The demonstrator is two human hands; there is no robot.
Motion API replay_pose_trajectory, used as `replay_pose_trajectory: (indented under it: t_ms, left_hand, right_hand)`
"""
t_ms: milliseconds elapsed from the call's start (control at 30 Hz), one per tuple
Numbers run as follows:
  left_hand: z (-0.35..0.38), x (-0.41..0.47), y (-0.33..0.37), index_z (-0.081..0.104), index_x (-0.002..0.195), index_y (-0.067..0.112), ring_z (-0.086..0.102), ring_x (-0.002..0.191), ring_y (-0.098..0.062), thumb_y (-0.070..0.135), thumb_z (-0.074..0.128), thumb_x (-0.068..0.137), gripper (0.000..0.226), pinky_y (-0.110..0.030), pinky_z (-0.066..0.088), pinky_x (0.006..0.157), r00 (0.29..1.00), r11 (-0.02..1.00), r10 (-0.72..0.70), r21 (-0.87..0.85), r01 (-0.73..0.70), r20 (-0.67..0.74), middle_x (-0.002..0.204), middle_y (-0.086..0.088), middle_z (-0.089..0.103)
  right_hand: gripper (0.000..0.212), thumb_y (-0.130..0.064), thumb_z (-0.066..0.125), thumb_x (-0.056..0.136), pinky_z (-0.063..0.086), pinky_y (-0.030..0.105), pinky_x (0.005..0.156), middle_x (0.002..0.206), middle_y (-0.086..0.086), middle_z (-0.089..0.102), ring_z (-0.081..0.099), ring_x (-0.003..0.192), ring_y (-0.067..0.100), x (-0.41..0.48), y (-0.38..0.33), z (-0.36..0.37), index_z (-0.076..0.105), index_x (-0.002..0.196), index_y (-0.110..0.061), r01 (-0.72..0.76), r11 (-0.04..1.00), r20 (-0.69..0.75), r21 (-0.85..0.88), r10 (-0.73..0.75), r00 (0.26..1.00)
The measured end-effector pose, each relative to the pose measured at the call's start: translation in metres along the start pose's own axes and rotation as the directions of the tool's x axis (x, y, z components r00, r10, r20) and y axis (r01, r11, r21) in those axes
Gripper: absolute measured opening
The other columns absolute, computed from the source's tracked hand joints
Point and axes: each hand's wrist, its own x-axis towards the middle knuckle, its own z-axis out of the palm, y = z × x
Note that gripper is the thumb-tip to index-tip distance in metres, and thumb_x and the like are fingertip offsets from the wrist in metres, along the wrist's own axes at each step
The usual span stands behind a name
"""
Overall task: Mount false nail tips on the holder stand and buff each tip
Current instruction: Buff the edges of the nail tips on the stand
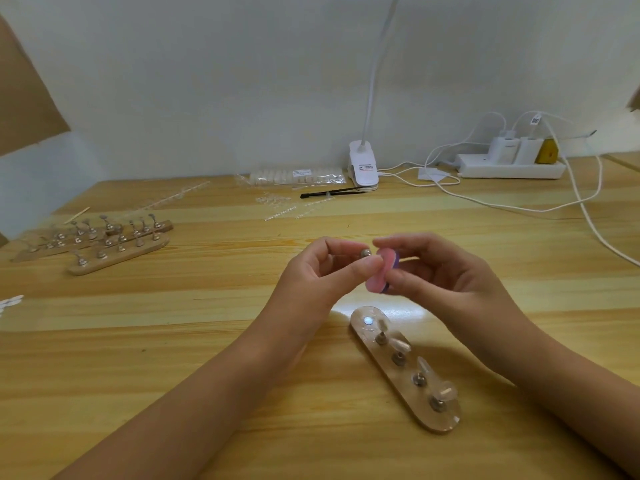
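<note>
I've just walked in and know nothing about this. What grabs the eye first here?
The two hands meeting mid-table: the left hand pinches a small metal peg, and the right hand holds a pink buffer pad right beside it. Just below them lies a holder stand carrying four pegs with pale nail tips. Spare stands sit far left.

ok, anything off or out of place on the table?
Nothing damaged. The stand has its far slot empty; the left hand pinches a peg, likely from there; the right hand holds a buffer. Spare stands lie piled askew at far left, clear strips scattered near the bag.
</note>
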Motion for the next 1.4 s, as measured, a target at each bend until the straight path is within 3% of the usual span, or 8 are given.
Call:
replay_pose_trajectory:
  t_ms: [100, 333, 633, 733, 833, 1000, 1133, 1400]
  left_hand:
    - [0.0002, 0.0002, -0.0002, 0.071, 0.095, 0.027, 0.068, 0.091, -0.004, 0.036, 0.078, 0.074, 0.024, -0.023, 0.051, 0.084, 1.0, 1.0, -0.003, 0.008, 0.003, -0.003, 0.092, 0.008, 0.074]
    - [-0.0002, -0.0003, 0.0011, 0.075, 0.095, 0.03, 0.068, 0.091, -0.004, 0.033, 0.075, 0.075, 0.021, -0.026, 0.049, 0.09, 1.0, 1.0, -0.002, 0.019, 0.002, 0.009, 0.094, 0.006, 0.075]
    - [-0.0013, 0.0001, 0.0017, 0.075, 0.103, 0.022, 0.069, 0.095, -0.01, 0.035, 0.076, 0.076, 0.03, -0.032, 0.048, 0.099, 1.0, 0.999, -0.004, 0.038, 0.005, -0.013, 0.099, 0.001, 0.075]
    - [-0.0007, -0.0003, 0.0011, 0.076, 0.102, 0.023, 0.068, 0.095, -0.008, 0.036, 0.076, 0.076, 0.03, -0.03, 0.048, 0.095, 1.0, 0.999, 0.006, 0.048, -0.006, -0.003, 0.099, 0.002, 0.075]
    - [0.0003, -0.0023, 0.0018, 0.075, 0.105, 0.022, 0.07, 0.101, -0.011, 0.038, 0.077, 0.079, 0.031, -0.031, 0.048, 0.095, 0.999, 0.996, 0.028, 0.078, -0.031, 0.03, 0.103, 0.0, 0.076]
    - [0.0001, -0.0022, 0.004, 0.075, 0.102, 0.025, 0.07, 0.1, -0.011, 0.041, 0.074, 0.077, 0.03, -0.023, 0.053, 0.09, 0.999, 0.996, 0.041, 0.078, -0.043, 0.03, 0.103, -0.001, 0.076]
    - [0.0005, -0.003, 0.0035, 0.074, 0.101, 0.026, 0.07, 0.105, -0.018, 0.048, 0.076, 0.072, 0.036, -0.042, 0.048, 0.104, 0.999, 0.996, 0.014, 0.085, -0.018, 0.04, 0.103, -0.002, 0.077]
    - [0.0033, -0.0021, 0.0049, 0.065, 0.087, 0.019, 0.069, 0.092, -0.021, 0.05, 0.075, 0.063, 0.041, -0.049, 0.046, 0.106, 0.999, 0.998, 0.031, 0.051, -0.03, -0.012, 0.093, -0.009, 0.074]
  right_hand:
    - [0.036, -0.02, 0.07, 0.077, 0.055, 0.026, 0.082, 0.093, 0.009, 0.073, 0.071, 0.09, 0.02, -0.0001, 0.0004, -0.001, 0.065, 0.112, -0.013, 0.032, 0.999, -0.069, 0.001, -0.032, 0.997]
    - [0.038, -0.02, 0.07, 0.077, 0.055, 0.024, 0.079, 0.098, 0.003, 0.07, 0.071, 0.089, 0.018, 0.0003, -0.0009, -0.0036, 0.063, 0.114, -0.017, 0.015, 0.999, -0.037, -0.047, -0.016, 0.999]
    - [0.037, -0.02, 0.072, 0.073, 0.056, 0.025, 0.077, 0.098, 0.011, 0.071, 0.073, 0.088, 0.023, 0.0005, 0.0005, -0.002, 0.06, 0.106, -0.009, -0.042, 0.999, -0.036, -0.003, 0.042, 0.998]
    - [0.037, -0.022, 0.072, 0.073, 0.056, 0.024, 0.077, 0.097, 0.011, 0.072, 0.073, 0.088, 0.022, -0.0002, -0.0014, -0.0034, 0.061, 0.106, -0.01, -0.04, 0.999, -0.064, -0.008, 0.039, 0.997]
    - [0.033, -0.016, 0.07, 0.077, 0.056, 0.022, 0.075, 0.096, 0.009, 0.073, 0.073, 0.087, 0.021, -0.0009, -0.0012, -0.0021, 0.062, 0.107, -0.006, -0.102, 0.995, 0.043, -0.006, 0.102, 0.994]
    - [0.033, -0.018, 0.07, 0.076, 0.056, 0.025, 0.078, 0.099, 0.008, 0.072, 0.073, 0.088, 0.022, 0.0001, -0.0005, -0.0024, 0.063, 0.108, -0.011, -0.063, 0.998, -0.016, 0.009, 0.063, 0.998]
    - [0.029, -0.015, 0.07, 0.079, 0.056, 0.023, 0.077, 0.099, 0.009, 0.073, 0.073, 0.089, 0.022, -0.0009, -0.001, -0.0034, 0.065, 0.108, -0.011, -0.109, 0.994, 0.07, -0.008, 0.109, 0.992]
    - [0.032, -0.021, 0.073, 0.075, 0.057, 0.024, 0.077, 0.099, 0.01, 0.072, 0.074, 0.087, 0.024, -0.0001, -0.0012, -0.0031, 0.067, 0.105, -0.011, -0.144, 0.989, 0.05, 0.034, 0.142, 0.989]
